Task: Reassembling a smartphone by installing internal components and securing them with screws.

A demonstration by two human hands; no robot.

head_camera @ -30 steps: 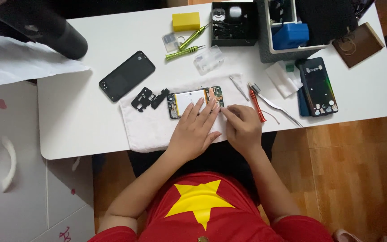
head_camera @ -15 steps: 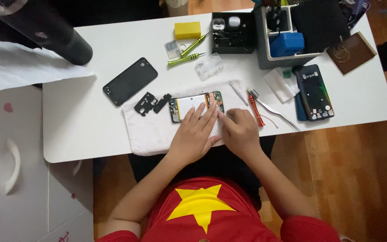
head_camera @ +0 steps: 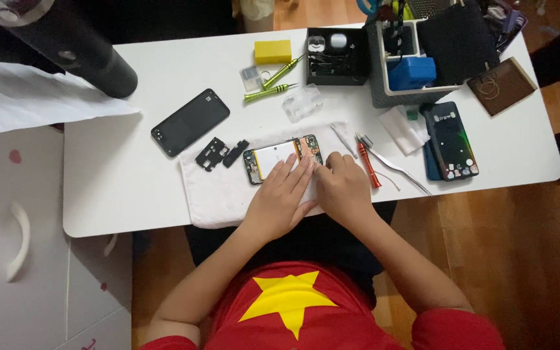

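White and smooth, the worktop (head_camera: 131, 188) carries a pale cloth (head_camera: 215, 188) under your hands. On it lies the opened phone (head_camera: 280, 157), a rounded rectangle showing a cream battery and green board. Your left hand (head_camera: 280, 201) rests flat, fingers (head_camera: 293, 175) spread on its lower edge; your right hand (head_camera: 343, 188) curls beside, fingertips together at the phone's right end. Just right lies a red screwdriver (head_camera: 369, 165).

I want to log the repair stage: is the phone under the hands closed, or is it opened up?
Opened up. The phone lies on the white cloth with its battery and circuit boards exposed.
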